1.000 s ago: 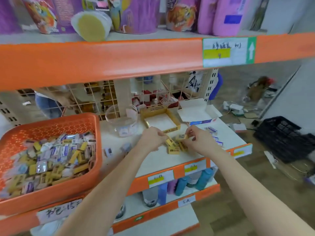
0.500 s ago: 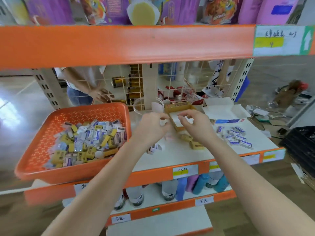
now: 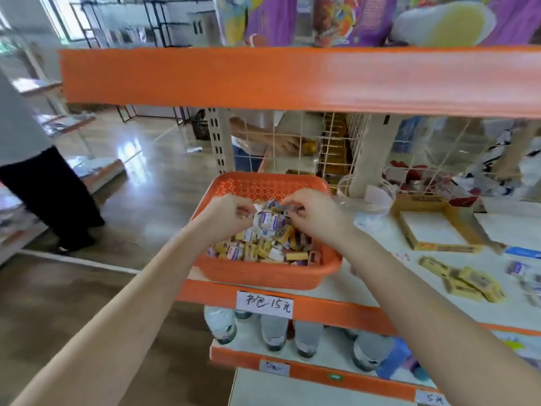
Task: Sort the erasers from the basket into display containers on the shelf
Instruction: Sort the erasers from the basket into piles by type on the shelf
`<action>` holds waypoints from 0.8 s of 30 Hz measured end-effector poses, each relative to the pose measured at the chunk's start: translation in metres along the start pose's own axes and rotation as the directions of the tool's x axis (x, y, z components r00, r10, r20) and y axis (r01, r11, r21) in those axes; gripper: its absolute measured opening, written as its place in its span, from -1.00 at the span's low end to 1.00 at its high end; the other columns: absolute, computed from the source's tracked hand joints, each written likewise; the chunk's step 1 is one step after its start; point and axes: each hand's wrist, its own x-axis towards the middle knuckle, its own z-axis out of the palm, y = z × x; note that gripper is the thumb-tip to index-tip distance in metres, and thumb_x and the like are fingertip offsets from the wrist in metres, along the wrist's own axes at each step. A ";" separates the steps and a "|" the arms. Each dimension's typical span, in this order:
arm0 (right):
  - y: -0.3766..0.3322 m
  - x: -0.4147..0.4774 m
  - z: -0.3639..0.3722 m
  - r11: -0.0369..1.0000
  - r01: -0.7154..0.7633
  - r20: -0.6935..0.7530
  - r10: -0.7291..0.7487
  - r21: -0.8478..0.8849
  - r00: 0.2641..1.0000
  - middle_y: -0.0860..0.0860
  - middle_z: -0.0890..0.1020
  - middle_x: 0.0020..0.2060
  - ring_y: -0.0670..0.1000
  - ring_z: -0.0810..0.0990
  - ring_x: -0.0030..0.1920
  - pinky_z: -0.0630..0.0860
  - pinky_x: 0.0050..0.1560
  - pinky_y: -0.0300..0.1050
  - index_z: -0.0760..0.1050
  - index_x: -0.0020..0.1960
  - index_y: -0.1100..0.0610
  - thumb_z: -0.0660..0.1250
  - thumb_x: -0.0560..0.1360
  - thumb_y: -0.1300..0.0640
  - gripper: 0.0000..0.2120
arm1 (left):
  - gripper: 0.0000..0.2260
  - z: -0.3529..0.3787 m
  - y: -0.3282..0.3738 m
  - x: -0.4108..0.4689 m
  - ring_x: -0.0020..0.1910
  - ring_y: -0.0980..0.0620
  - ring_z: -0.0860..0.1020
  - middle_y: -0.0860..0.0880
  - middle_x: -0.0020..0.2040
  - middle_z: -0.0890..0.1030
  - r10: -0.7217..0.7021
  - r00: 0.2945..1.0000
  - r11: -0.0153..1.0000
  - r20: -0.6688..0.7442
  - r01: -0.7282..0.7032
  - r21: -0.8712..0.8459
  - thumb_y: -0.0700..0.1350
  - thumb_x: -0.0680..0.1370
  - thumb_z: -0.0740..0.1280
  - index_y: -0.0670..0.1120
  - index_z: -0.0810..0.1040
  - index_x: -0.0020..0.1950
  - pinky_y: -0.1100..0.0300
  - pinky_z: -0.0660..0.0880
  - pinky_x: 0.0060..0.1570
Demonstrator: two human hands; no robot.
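Erasers: small, light, stiff wrapped blocks, lying heaped in basket on shelf; probably best pinched across short sides. Right hand is pinching one atop the heap; left hand is curling beside it, hold unclear.

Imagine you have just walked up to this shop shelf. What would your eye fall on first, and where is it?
The bright orange basket sits at the left end of the shelf, heaped with small yellow, white and purple erasers. The left hand and right hand meet over it, fingers pinching erasers atop the heap. To the right, loose yellow erasers lie beside a yellow tray.
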 end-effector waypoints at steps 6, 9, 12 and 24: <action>0.004 0.014 0.009 0.962 -0.116 0.142 0.155 -0.247 0.978 0.01 0.56 0.10 0.02 0.54 0.06 0.54 -0.01 -0.06 0.54 0.19 0.02 0.28 0.51 0.12 -0.73 | -0.70 -0.002 0.002 0.012 -0.05 0.14 0.55 0.00 0.23 0.56 0.114 0.971 0.983 0.212 -0.141 0.116 -0.11 0.52 0.36 -0.03 0.53 0.26 0.30 0.47 0.02; 0.005 0.013 0.009 0.958 -0.144 0.105 0.175 -0.249 0.979 0.00 0.60 0.04 -0.01 0.56 -0.04 0.56 -0.11 -0.09 0.57 0.14 0.02 0.26 0.51 0.11 -0.77 | -0.66 0.009 0.021 0.019 -0.17 0.17 0.52 -0.03 0.19 0.58 0.177 0.941 0.958 0.288 -0.232 0.170 -0.07 0.54 0.34 -0.07 0.50 0.31 0.36 0.44 -0.09; 0.004 0.013 0.009 0.939 -0.146 0.125 0.193 -0.312 0.973 0.01 0.60 -0.05 0.02 0.56 -0.09 0.53 -0.18 -0.10 0.58 0.08 0.03 0.28 0.50 0.11 -0.81 | -0.66 0.026 0.036 0.031 -0.09 0.05 0.56 -0.01 0.03 0.62 0.122 0.946 0.914 0.302 -0.225 0.337 0.12 0.48 0.36 -0.09 0.59 0.12 0.17 0.53 -0.15; -0.013 0.008 0.009 0.852 -0.161 0.138 0.261 -0.497 0.955 0.02 0.43 -0.29 0.06 0.48 -0.18 0.39 -0.09 -0.11 0.29 -0.32 0.09 0.24 0.47 0.29 -0.75 | -0.71 0.042 0.031 0.040 -0.19 -0.01 0.59 -0.04 -0.13 0.62 0.053 0.973 0.945 0.224 -0.122 0.303 0.08 0.41 0.39 -0.12 0.65 -0.06 0.14 0.56 -0.29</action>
